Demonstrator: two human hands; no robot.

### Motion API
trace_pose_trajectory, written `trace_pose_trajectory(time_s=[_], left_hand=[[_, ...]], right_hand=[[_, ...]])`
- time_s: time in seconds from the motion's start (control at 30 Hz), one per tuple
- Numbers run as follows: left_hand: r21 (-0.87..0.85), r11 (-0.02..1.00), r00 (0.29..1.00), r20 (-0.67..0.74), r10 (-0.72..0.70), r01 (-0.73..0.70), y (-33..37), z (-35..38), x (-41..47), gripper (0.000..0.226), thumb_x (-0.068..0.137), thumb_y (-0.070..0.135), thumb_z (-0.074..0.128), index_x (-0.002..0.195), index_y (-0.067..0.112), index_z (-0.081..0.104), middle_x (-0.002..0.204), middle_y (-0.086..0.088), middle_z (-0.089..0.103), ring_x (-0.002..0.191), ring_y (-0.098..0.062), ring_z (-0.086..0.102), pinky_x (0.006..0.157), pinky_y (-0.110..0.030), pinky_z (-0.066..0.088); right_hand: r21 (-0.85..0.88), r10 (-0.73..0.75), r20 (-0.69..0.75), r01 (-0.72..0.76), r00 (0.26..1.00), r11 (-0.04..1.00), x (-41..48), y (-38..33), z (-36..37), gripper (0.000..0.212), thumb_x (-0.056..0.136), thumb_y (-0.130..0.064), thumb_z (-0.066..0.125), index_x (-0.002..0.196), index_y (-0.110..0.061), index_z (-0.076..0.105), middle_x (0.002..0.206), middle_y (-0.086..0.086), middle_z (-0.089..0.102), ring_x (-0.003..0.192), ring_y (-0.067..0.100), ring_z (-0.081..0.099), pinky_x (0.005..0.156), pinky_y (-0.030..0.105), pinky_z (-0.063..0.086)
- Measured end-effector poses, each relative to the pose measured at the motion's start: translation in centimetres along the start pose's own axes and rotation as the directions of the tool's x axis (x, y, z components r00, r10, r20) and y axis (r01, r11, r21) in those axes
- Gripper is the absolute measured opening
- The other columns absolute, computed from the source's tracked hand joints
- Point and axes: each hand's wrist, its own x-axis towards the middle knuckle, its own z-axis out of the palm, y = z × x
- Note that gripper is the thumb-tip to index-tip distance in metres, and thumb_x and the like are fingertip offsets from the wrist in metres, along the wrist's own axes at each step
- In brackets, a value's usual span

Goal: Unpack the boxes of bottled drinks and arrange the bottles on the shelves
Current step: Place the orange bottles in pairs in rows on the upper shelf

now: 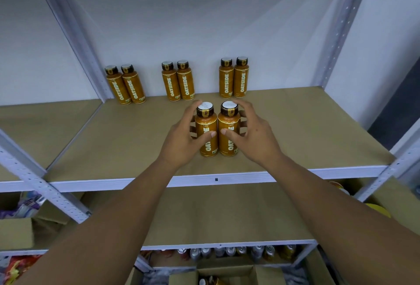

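Brown shelf (102, 143), left hand (181, 139) gripping left bottle (205, 121), right hand (256, 134) gripping right bottle (228, 118), fingers (193, 109) curled, labels partly hidden.

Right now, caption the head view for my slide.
Left hand and right hand grip two upright orange bottles on the shelf, three more pairs behind.
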Motion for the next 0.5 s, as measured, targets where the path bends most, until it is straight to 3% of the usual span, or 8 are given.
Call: trace_pose_trajectory(time_s=[0.07, 0.23, 0.37, 0.5], left_hand=[[-0.022, 1.0, 1.0, 0.015, 0.008, -0.007, 0.2, 0.5, 0.3, 0.082, 0.089, 0.042, 0.077, 0.152, 0.047, 0.026, 0.148, 0.005, 0.053, 0.12, -0.017, 0.06, 0.091, -0.037, 0.058], [-0.043, 0.998, 0.997, 0.065, 0.052, -0.049, 1.2, 2.5, 1.9, 0.082, 0.09, 0.045, 0.074, 0.154, 0.047, 0.022, 0.149, 0.008, 0.052, 0.123, -0.015, 0.059, 0.093, -0.033, 0.057], [-0.058, 0.997, 0.994, 0.097, 0.055, -0.05, 2.2, 4.9, 3.9, 0.083, 0.091, 0.047, 0.073, 0.154, 0.05, 0.019, 0.152, 0.007, 0.05, 0.127, -0.018, 0.058, 0.097, -0.041, 0.057], [-0.076, 0.995, 0.992, 0.104, 0.073, -0.065, 3.4, 7.5, 6.0, 0.083, 0.091, 0.046, 0.073, 0.153, 0.052, 0.018, 0.15, 0.01, 0.051, 0.124, -0.014, 0.059, 0.095, -0.034, 0.056]], right_hand=[[0.01, 0.006, -0.021, -0.006, 1.0, 1.0, -0.1, 0.4, -0.5, 0.078, 0.086, -0.041, 0.078, 0.147, -0.047, 0.03, 0.141, -0.006, 0.059, 0.115, 0.019, 0.065, 0.091, 0.047, 0.059], [0.001, 0.036, -0.053, -0.036, 0.998, 0.999, 0.3, 2.1, -2.0, 0.077, 0.087, -0.041, 0.077, 0.146, -0.047, 0.029, 0.141, -0.004, 0.059, 0.117, 0.02, 0.065, 0.091, 0.046, 0.06], [-0.013, 0.051, -0.07, -0.052, 0.996, 0.999, 1.3, 4.2, -3.6, 0.076, 0.088, -0.04, 0.077, 0.146, -0.046, 0.029, 0.139, -0.004, 0.059, 0.116, 0.019, 0.064, 0.092, 0.046, 0.059], [0.009, 0.06, -0.094, -0.06, 0.994, 0.998, 2.4, 6.5, -5.4, 0.073, 0.089, -0.037, 0.077, 0.145, -0.045, 0.031, 0.137, -0.005, 0.061, 0.117, 0.019, 0.064, 0.093, 0.046, 0.059]])
